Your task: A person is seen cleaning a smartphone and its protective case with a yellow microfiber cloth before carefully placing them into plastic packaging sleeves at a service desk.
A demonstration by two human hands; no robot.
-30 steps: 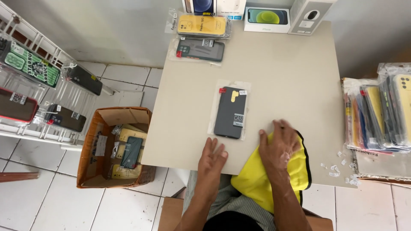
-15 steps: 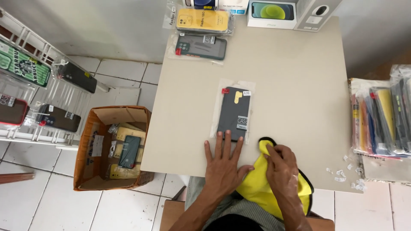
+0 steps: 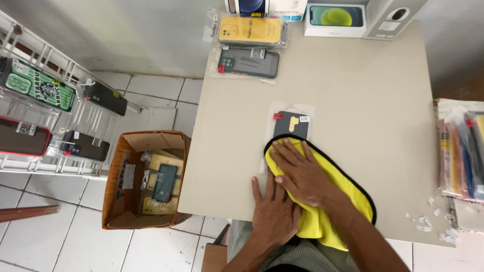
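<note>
Filling mid-frame, the beige table (image 3: 353, 116) bears a yellow cloth (image 3: 322, 201) at lower centre, half covering a bagged dark phone case (image 3: 291, 123). Right hand (image 3: 302, 174) presses it flat, fingers spread; left hand (image 3: 275, 214) lies open beside.

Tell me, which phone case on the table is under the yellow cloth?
The dark phone case in its clear sleeve, mid-table, half under the yellow cloth. The yellow case and grey case lie uncovered at the far edge.

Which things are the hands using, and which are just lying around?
In use:
yellow cloth, under the right hand
black phone case in its clear sleeve, partly under the cloth
left hand, flat on the table

Lying about:
yellow case
grey case
cardboard box
</note>
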